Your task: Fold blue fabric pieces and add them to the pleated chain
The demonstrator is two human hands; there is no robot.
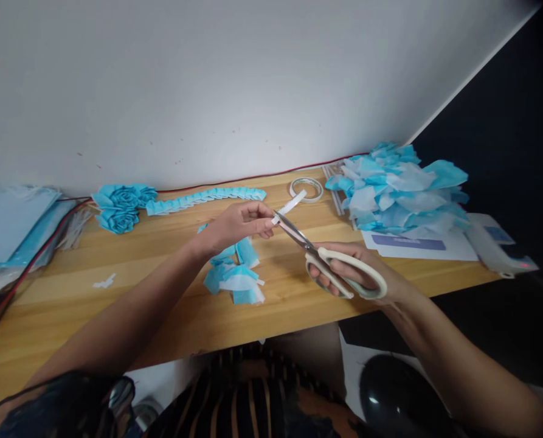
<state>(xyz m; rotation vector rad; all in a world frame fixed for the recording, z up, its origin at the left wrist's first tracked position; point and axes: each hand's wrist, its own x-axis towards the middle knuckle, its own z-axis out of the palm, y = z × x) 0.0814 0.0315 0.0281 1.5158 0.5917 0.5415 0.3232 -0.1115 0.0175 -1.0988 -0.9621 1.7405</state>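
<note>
My right hand (348, 267) grips a pair of scissors (305, 243) by its cream handles, the blades pointing up and left. Near the blade tips, a short white strip (293, 205) is pinched at its lower end by my left hand (248, 224). The blades meet the strip just beside my left fingertips; whether they cut into it is too small to tell. Beneath my left hand lie blue and white fabric scraps (241, 277) on the wooden table. A roll of white tape (306, 190) lies behind the strip.
Blue folded flowers (121, 207) and a pleated blue strip (205, 199) lie along the wall. To the right are a heap of blue and white pieces (403, 188) and a whitish glue gun (499, 246). Flat blue sheets (16, 225) and small white bits (104, 281) lie left.
</note>
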